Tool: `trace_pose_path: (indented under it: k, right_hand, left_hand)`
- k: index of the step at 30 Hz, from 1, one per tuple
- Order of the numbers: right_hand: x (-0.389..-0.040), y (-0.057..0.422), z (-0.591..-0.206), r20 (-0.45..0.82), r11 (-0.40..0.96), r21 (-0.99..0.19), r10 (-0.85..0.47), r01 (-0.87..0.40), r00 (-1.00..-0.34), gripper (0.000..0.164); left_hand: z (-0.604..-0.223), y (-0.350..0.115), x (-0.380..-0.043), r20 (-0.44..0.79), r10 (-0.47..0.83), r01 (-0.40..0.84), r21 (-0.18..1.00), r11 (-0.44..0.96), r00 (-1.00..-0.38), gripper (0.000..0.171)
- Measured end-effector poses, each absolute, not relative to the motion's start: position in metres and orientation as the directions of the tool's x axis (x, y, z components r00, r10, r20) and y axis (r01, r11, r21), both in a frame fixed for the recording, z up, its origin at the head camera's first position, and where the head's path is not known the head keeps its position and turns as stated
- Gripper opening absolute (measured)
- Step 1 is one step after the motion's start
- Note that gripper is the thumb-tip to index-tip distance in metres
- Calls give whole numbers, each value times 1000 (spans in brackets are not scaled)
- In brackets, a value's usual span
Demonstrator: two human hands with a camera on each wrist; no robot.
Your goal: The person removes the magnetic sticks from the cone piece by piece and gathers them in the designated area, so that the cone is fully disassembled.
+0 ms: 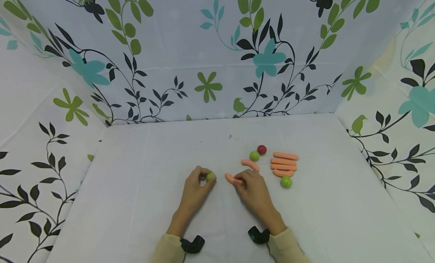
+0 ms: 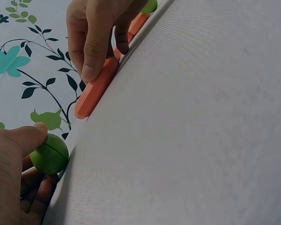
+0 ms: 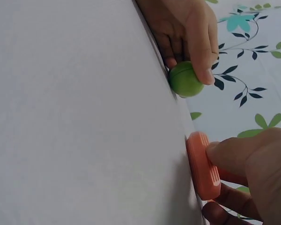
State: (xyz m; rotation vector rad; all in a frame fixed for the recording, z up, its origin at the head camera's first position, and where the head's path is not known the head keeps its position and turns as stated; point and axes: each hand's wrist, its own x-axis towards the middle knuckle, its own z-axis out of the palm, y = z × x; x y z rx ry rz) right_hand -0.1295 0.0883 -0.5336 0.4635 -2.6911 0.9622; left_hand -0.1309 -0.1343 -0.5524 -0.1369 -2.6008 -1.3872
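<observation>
My left hand (image 1: 195, 189) pinches a small green ball (image 1: 210, 177) between thumb and fingers, low over the white table. In the left wrist view the ball (image 2: 49, 155) shows a thin groove round it. To the right, my right hand (image 1: 254, 189) holds an orange toy sausage (image 1: 230, 177) with ridged sides. The right wrist view shows my thumb on this sausage (image 3: 202, 164) and fingers on its far side; it appears to touch the table. A curved sausage (image 1: 250, 164) lies just beyond my right hand.
Several orange sausages (image 1: 284, 161) lie stacked in a row at the right. A green ball (image 1: 286, 182) sits at their near end. Another green ball (image 1: 254, 155) and a red ball (image 1: 261, 149) stand together behind the curved sausage. Leaf-patterned cloth (image 1: 163, 40) surrounds the white table (image 1: 142, 202).
</observation>
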Motion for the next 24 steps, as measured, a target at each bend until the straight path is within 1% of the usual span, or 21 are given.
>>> trace_pose_path:
  k: [5, 12, 19, 24]
  right_hand:
    - [-133, 93, -535, 348, 747, -563, -172, -352, -922, 15]
    - [-134, 97, -534, 309, 757, -598, -88, -265, -947, 13]
    - [-135, 98, -534, 367, 797, -555, -21, -237, -930, 14]
    - [-134, 97, -535, 353, 807, -557, 14, -198, -936, 14]
  left_hand:
    - [-552, -134, -130, 210, -4, 172, 811, 560, -978, 22]
    - [-551, -133, -130, 181, -13, 143, 820, 555, -983, 21]
    - [-550, -133, -130, 181, -7, 145, 812, 565, -984, 23]
    - [-549, -133, -130, 161, -7, 130, 822, 555, -987, 22]
